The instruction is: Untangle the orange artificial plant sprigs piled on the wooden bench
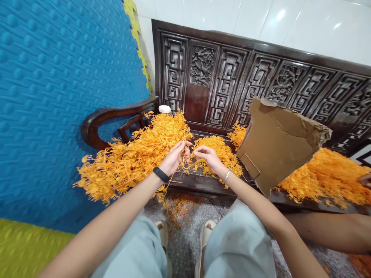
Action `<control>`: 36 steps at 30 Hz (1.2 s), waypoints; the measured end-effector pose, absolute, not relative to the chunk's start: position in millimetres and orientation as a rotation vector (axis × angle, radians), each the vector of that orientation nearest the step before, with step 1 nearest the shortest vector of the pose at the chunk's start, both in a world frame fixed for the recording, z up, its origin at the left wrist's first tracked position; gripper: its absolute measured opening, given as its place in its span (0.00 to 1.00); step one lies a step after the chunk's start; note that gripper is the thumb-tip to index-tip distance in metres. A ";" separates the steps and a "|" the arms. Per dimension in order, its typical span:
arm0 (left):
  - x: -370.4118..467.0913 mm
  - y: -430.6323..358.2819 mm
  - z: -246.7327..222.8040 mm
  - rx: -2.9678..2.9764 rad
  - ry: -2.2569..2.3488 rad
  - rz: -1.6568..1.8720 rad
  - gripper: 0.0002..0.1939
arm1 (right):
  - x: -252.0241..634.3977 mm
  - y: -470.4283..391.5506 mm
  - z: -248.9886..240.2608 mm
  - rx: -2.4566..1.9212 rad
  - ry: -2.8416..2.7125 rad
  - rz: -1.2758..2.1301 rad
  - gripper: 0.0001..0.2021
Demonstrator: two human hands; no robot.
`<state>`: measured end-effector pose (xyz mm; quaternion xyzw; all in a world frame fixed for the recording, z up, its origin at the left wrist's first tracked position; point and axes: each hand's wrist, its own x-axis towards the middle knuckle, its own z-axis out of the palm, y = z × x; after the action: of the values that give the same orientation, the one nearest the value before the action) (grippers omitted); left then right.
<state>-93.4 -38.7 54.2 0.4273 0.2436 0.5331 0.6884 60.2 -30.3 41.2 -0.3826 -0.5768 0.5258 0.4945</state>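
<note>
My left hand (174, 157), with a black band on the wrist, is closed round thin orange strands in front of the large orange pile (130, 158). Just to its right, my right hand (207, 155), with a silver bracelet, has thumb and fingertips pinched together near the same strands. What lies between those fingertips is too small to make out. The two hands are close but apart. Behind my right hand lies a smaller orange heap (217, 148) on the dark wooden bench (199, 184).
A sheet of brown cardboard (284, 143) stands tilted on the bench, right of the small heap. Beyond it are more orange pieces (327, 175) and another person's hand (365, 180). A white round container (164, 109) sits behind the large pile. Orange scraps (181, 208) litter the floor.
</note>
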 end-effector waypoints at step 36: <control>-64.1 -57.1 52.7 0.632 0.798 1.346 0.16 | 67.0 -5.4 36.3 -1.230 -0.768 1.297 0.11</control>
<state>-64.1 -57.1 52.7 0.2798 0.3534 0.5960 0.6645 67.0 -5.4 36.3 -0.5223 -0.3264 0.5509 0.5631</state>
